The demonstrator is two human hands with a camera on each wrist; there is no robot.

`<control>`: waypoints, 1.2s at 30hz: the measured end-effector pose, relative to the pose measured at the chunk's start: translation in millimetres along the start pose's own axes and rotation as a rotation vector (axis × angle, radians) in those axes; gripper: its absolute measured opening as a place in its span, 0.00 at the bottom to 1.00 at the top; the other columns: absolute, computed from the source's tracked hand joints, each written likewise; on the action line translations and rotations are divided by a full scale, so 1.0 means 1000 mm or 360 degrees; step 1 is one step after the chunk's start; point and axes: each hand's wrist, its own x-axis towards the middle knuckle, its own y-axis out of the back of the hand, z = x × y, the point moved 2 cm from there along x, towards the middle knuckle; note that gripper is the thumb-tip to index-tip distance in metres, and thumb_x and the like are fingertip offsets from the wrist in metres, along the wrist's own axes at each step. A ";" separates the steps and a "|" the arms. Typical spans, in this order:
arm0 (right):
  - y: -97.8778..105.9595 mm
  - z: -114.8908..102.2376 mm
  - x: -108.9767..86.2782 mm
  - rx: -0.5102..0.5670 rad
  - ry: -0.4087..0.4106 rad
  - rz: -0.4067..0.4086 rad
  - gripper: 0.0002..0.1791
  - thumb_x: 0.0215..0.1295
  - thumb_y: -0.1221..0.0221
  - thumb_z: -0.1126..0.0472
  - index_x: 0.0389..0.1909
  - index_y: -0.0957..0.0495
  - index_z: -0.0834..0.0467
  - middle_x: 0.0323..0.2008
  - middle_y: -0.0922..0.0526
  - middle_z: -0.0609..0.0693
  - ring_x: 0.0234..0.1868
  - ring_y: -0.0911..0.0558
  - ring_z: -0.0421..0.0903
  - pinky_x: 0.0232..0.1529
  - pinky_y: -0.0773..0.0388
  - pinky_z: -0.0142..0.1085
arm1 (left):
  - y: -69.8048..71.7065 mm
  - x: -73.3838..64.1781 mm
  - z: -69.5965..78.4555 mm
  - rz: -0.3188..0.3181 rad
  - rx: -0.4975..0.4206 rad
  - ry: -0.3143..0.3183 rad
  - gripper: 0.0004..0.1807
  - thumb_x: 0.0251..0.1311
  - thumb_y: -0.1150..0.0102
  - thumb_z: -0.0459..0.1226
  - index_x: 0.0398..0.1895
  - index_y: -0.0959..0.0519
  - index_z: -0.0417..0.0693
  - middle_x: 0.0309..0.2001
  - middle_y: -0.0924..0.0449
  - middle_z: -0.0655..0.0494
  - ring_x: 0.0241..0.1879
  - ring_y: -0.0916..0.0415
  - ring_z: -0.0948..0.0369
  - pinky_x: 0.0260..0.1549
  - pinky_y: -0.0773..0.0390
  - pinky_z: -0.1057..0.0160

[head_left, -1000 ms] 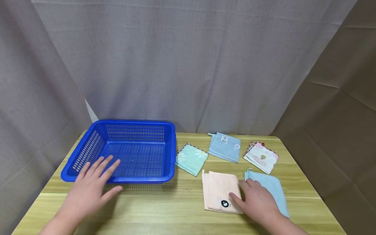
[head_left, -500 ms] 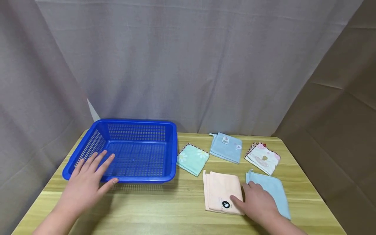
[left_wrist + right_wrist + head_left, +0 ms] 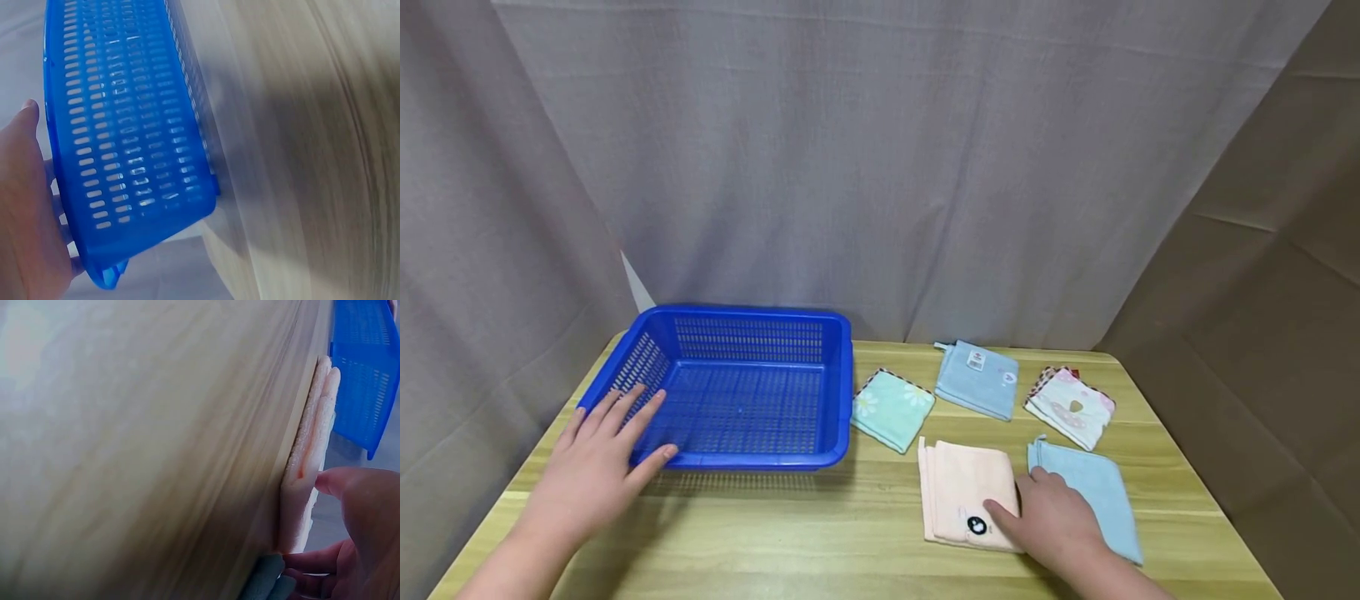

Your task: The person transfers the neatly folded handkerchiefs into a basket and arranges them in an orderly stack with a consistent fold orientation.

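In the head view, a peach folded towel (image 3: 967,483) with a round black emblem lies on the table. My right hand (image 3: 1054,517) pinches its right edge, thumb on top and the other fingers at the side. The right wrist view shows that thumb against the towel (image 3: 312,444), which lies flat. Under and beside this hand is a light blue folded towel (image 3: 1101,492). My left hand (image 3: 587,475) reaches over the front left corner of a blue plastic basket (image 3: 760,458), fingers spread and fairly straight. In the left wrist view, fingertips pass behind the basket's rim.
Behind the peach towel lie a mint towel (image 3: 892,408) with daisies, a blue towel (image 3: 977,392) with a label, and a white and pink patterned towel (image 3: 1071,408). Grey curtain (image 3: 880,167) closes off the back, and brown cloth (image 3: 1262,317) the right side.
My left hand has moved left and slightly down, from over the basket's front part to its front left corner. My right hand has stayed nearly still at the peach towel.
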 end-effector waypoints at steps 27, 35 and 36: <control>0.000 -0.003 0.012 0.0081 -0.0016 -0.0013 0.45 0.53 0.38 0.27 0.49 0.20 0.67 0.49 0.20 0.66 0.44 0.20 0.66 0.45 0.25 0.58 | -0.003 -0.001 -0.015 -0.0056 -0.0015 0.0047 0.37 0.67 0.47 0.59 0.73 0.35 0.49 0.71 0.40 0.36 0.70 0.47 0.35 0.70 0.61 0.34; 0.000 -0.006 0.013 0.0160 -0.0032 0.0010 0.43 0.52 0.33 0.33 0.52 0.22 0.68 0.45 0.18 0.61 0.45 0.19 0.61 0.46 0.25 0.57 | -0.004 -0.002 -0.017 -0.0025 -0.0033 0.0053 0.40 0.66 0.45 0.59 0.75 0.39 0.51 0.71 0.41 0.35 0.71 0.48 0.35 0.72 0.65 0.39; 0.000 -0.007 0.014 0.0175 -0.0033 0.0010 0.43 0.52 0.32 0.34 0.53 0.22 0.68 0.45 0.18 0.61 0.45 0.19 0.61 0.46 0.25 0.57 | -0.004 -0.002 -0.017 -0.0025 -0.0036 0.0055 0.40 0.66 0.45 0.59 0.76 0.40 0.52 0.71 0.41 0.35 0.71 0.49 0.35 0.72 0.66 0.39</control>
